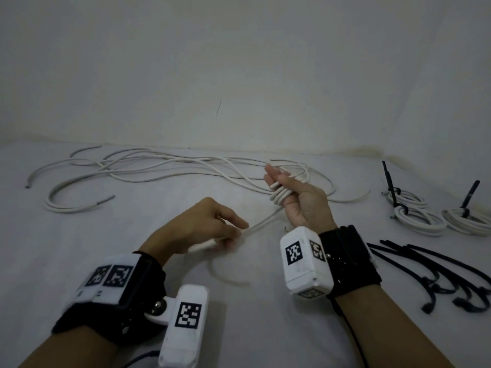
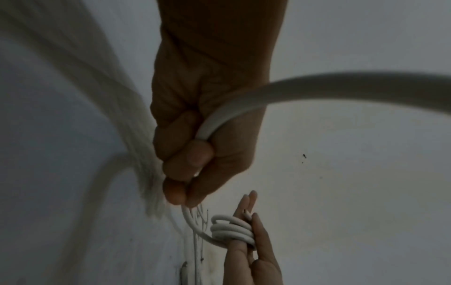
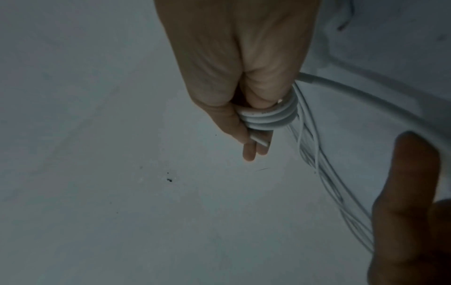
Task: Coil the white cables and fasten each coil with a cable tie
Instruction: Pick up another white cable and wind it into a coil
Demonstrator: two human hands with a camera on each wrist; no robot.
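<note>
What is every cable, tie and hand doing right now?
Left hand: pinches the free run of the white cable.
Right hand: fingers straight, cable turns wound round them, thumb pressing the end.
Loose cables: uncoiled, tangled on the surface.
Finished coils: three, each fastened with a black tie.
Spare cable ties: unused, lying in a pile.

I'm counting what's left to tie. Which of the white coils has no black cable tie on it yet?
The small coil wound around the right hand fingers. The finished coils on the table at far right each have a black tie sticking up.
</note>
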